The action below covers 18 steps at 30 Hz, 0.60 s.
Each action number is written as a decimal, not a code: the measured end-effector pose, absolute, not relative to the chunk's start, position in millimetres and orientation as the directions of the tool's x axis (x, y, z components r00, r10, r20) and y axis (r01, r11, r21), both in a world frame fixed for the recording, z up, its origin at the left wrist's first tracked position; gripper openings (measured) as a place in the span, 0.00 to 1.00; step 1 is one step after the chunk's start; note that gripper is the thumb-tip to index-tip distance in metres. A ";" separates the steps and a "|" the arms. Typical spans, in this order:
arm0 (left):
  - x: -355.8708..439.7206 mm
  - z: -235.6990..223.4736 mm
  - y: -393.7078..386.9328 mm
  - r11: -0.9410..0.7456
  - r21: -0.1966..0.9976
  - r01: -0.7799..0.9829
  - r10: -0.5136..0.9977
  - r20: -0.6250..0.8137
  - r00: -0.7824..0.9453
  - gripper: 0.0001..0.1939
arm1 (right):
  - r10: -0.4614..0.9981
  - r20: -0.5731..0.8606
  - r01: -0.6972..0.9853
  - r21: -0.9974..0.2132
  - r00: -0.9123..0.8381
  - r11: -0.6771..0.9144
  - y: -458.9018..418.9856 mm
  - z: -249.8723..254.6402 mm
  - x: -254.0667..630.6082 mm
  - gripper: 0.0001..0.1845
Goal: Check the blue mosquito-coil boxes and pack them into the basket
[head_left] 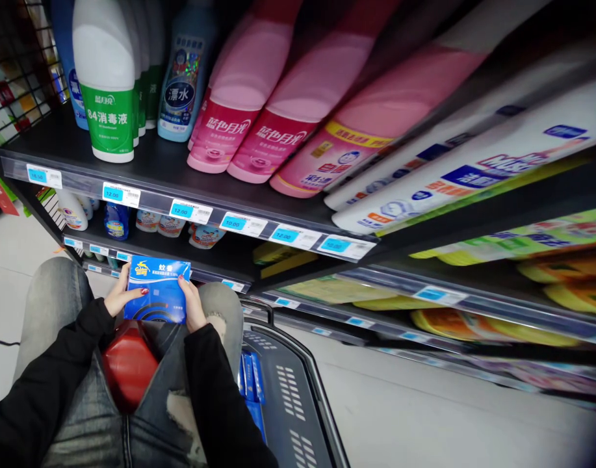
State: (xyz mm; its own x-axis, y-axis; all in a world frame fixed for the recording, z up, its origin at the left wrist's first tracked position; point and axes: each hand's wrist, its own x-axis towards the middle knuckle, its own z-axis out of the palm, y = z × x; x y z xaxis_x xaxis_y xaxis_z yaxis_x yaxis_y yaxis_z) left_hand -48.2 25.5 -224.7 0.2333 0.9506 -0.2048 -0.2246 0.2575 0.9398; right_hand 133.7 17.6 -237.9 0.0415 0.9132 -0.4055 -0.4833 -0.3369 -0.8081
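A flat blue box (157, 289) with white lettering is held over my knees, in front of the lower shelves. My left hand (119, 296) grips its left edge, fingers curled round it. My right hand (191, 304) clasps its right edge, thumb on the front. Both arms are in black sleeves. A red object (128, 367) rests in my lap between my legs, just below the box.
A dark shopping basket (290, 396) with blue boxes (251, 383) inside stands on the floor to my right. The black shelf (181, 188) above carries a white-and-green bottle (106, 84), a light blue bottle (183, 78) and pink bottles (239, 97). Small bottles fill the lower shelf (117, 221). Yellow packs (448, 322) lie at right.
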 end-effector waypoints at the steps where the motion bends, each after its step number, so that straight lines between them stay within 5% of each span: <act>1: -48.2 -224.3 25.5 0.258 0.940 -0.225 0.951 -0.206 0.230 0.39 | 0.914 -0.405 -0.484 -0.808 0.041 -0.336 17.5 -238.0 133.7 0.25; 18: -46.0 -225.0 25.5 0.294 0.923 -0.247 0.951 -0.256 0.173 0.37 | 0.911 -0.411 -0.458 -0.818 0.041 -0.349 15.8 -235.5 134.4 0.24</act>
